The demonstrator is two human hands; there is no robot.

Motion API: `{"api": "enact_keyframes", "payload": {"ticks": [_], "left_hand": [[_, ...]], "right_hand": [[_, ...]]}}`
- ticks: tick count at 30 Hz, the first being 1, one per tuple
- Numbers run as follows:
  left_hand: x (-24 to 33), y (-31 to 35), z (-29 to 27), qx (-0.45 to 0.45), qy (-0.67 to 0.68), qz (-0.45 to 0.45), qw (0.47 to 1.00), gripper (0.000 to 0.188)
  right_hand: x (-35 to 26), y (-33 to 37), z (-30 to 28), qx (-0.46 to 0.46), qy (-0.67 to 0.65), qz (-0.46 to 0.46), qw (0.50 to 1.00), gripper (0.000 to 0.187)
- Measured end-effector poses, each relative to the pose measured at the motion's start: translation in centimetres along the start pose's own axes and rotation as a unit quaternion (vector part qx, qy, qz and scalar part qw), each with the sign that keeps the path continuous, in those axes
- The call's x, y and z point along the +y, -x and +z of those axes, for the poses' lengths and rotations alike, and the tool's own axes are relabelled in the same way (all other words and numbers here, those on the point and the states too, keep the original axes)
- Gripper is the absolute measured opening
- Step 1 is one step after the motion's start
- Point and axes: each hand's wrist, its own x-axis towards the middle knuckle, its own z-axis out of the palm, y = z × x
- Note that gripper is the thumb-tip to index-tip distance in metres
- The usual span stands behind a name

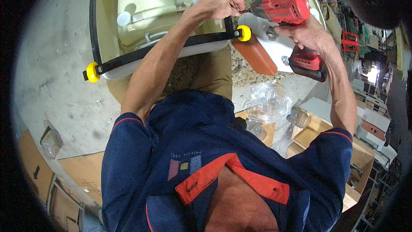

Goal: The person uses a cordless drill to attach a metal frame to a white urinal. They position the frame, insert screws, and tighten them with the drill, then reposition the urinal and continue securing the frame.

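My right hand (311, 36) is wrapped round the grip of a red and black cordless drill (286, 7), whose nose points left. At that nose, the fingers of my left hand (225, 3) are pinched together; what they hold is too small to make out. Below my left forearm lies a pale tub-like housing (167, 56) edged by a black frame (141, 52). Yellow wheels (244, 33) sit on the frame's near corners. Inside the housing is a translucent tank (150, 6) with white caps. Under the drill is a white panel (274, 45) with round metal fittings.
A reddish-brown block (256, 56) lies between the frame and the white panel. Nearer me are crumpled clear plastic (268, 103) and an open wooden box (307, 133). Cardboard (81, 169) lies at left; a red stool (349, 41) stands far right.
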Motion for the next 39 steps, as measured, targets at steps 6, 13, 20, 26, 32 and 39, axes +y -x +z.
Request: {"api": "enact_keyframes", "payload": {"ticks": [6, 13, 20, 26, 32, 39], "left_hand": [[-0.1, 0.5, 0.1, 0.003, -0.001, -0.002, 1.0, 0.017], [-1.1, 1.0, 0.8, 0.003, 0.001, -0.021, 1.0, 0.019], [2.9, 5.3, 3.8, 0.253, -0.064, -0.19, 0.946, 0.031], [2.9, 4.7, 4.1, 0.035, -0.01, -0.389, 0.92, 0.058], [1.4, 3.7, 3.6, 0.003, 0.095, -0.45, 0.888, 0.065], [-0.1, 3.5, 4.3, 0.008, 0.16, -0.482, 0.861, 0.056]], "right_hand": [[0.2, -0.7, 0.0, -0.031, -0.005, -0.006, 0.999, 0.038], [0.1, -1.9, 0.7, -0.046, 0.065, -0.022, 0.997, 0.039], [-0.5, -2.1, 1.4, -0.03, 0.08, -0.031, 0.996, 0.04], [-1.0, -3.0, 0.6, -0.099, 0.123, 0.065, 0.985, 0.043], [0.7, -3.1, 1.5, -0.035, 0.07, -0.113, 0.991, 0.045], [1.0, -3.2, 1.3, -0.006, 0.164, -0.16, 0.973, 0.046]]}}
